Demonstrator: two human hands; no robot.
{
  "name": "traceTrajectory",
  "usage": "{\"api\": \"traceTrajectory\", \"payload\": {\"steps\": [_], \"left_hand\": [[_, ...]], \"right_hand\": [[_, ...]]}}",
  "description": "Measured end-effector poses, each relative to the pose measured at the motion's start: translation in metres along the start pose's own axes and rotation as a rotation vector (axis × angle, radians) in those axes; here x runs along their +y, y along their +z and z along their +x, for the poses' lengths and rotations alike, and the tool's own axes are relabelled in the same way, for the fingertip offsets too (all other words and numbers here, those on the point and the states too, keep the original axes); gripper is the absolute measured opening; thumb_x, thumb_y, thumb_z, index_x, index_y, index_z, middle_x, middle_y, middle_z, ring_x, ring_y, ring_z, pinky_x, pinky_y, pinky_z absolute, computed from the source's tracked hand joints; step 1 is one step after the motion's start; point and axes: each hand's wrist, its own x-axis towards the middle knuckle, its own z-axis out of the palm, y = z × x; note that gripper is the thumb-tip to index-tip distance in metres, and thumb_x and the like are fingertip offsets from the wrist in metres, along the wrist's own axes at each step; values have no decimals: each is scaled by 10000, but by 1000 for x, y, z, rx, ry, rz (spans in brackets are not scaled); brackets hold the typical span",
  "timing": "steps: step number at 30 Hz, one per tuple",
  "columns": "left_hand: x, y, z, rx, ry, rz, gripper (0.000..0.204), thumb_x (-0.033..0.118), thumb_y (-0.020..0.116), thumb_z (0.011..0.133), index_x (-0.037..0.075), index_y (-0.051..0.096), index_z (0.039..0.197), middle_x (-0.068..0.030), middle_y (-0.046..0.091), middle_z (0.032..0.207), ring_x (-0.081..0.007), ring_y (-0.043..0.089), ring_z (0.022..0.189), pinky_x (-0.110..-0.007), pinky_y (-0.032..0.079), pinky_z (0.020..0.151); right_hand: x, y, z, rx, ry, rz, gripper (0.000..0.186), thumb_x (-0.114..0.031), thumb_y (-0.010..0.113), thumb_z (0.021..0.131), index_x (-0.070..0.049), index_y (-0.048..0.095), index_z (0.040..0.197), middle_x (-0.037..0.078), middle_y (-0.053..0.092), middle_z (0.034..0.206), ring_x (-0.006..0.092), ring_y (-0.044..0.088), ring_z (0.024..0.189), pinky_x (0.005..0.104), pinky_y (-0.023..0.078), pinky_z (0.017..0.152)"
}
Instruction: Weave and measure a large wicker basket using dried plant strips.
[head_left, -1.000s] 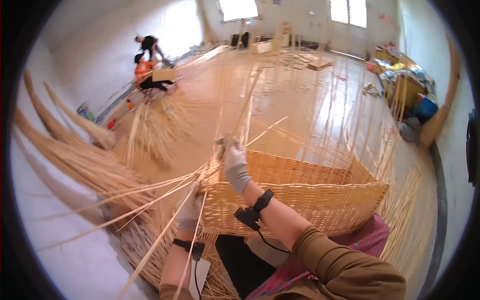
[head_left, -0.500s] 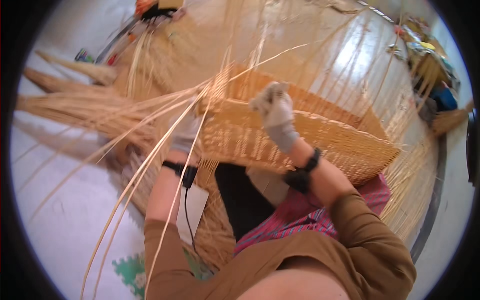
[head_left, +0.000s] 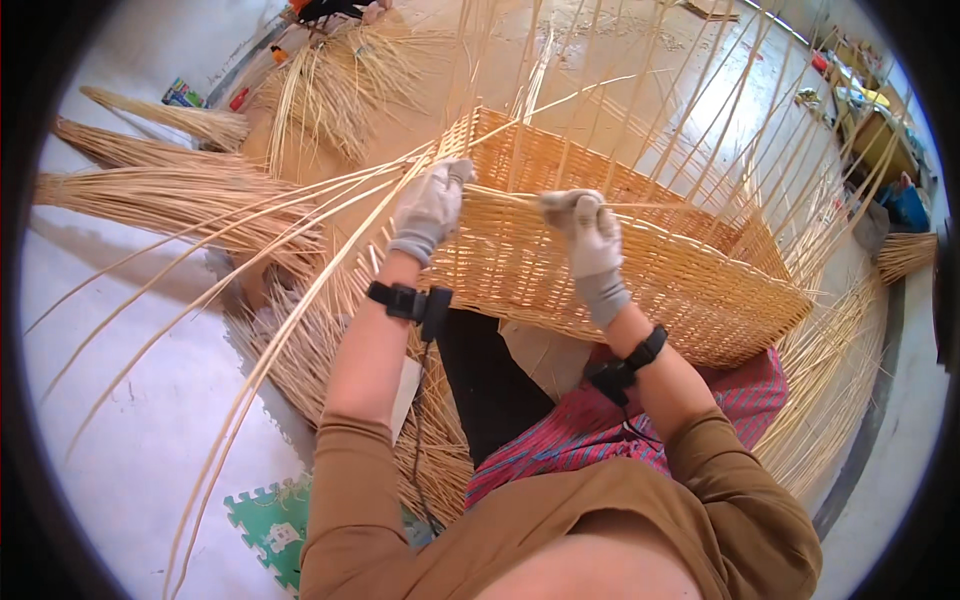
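A rectangular wicker basket (head_left: 640, 270) of golden canes lies tilted across my lap, with long upright canes rising from its far side. My left hand (head_left: 430, 208), in a pale glove, is closed at the left end of the near rim, its fingertips against the weave. Farther right along that rim my right hand (head_left: 590, 235), also gloved, pinches a thin wicker strand (head_left: 655, 206), which runs out to the right of the fingers. Several long loose canes (head_left: 300, 310) fan out from the basket's left corner past my left wrist. My fingers partly hide the rim.
Bundles of cane (head_left: 180, 205) lie on the floor to the left, and another pile (head_left: 335, 90) spreads at the far left. Loose canes (head_left: 820, 350) lie on the right. A green foam mat (head_left: 265, 530) is at lower left. Clutter (head_left: 875, 130) lines the right wall.
My left hand has come up and right onto the basket's corner. My right hand has moved slightly right and lower, to the rim. The loose canes have shifted.
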Motion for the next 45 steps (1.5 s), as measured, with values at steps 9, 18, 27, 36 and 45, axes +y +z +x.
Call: {"api": "traceTrajectory", "payload": {"steps": [9,18,27,36,45], "left_hand": [[-12,2,2,-308,-209,-368,316,404,613,999,109,606,1113,-48,583,714,-101,481,417,-291,417,370],[10,7,2,-111,-250,-219,428,443,682,942,26,615,876,-55,560,600,-136,532,441,-315,449,400],[26,29,1,-177,-273,-645,557,314,852,812,70,424,1072,-32,551,714,-146,575,452,-324,505,372],[54,32,-14,111,-302,-397,339,206,783,883,57,483,939,-82,590,581,-171,581,389,-329,458,328],[86,81,-14,-441,-170,-315,366,418,609,1001,54,618,1032,-108,682,792,-146,687,590,-323,534,499]], "right_hand": [[-2,-29,-2,206,194,-139,145,-124,687,962,-87,639,1093,22,721,976,132,708,849,243,547,635],[-52,74,112,-49,-459,-852,507,-18,527,954,-149,459,1439,194,552,1396,360,665,1100,398,517,962],[9,-64,-15,4,-122,-47,138,-165,374,1095,-82,463,1159,111,644,933,273,710,986,217,455,402],[-40,-42,-21,139,60,-74,65,-124,582,1020,-71,605,1049,58,695,954,164,697,842,239,511,583],[-38,-89,-11,394,59,-267,280,-82,640,973,-92,542,1235,102,730,1085,205,709,993,276,556,703]]}}
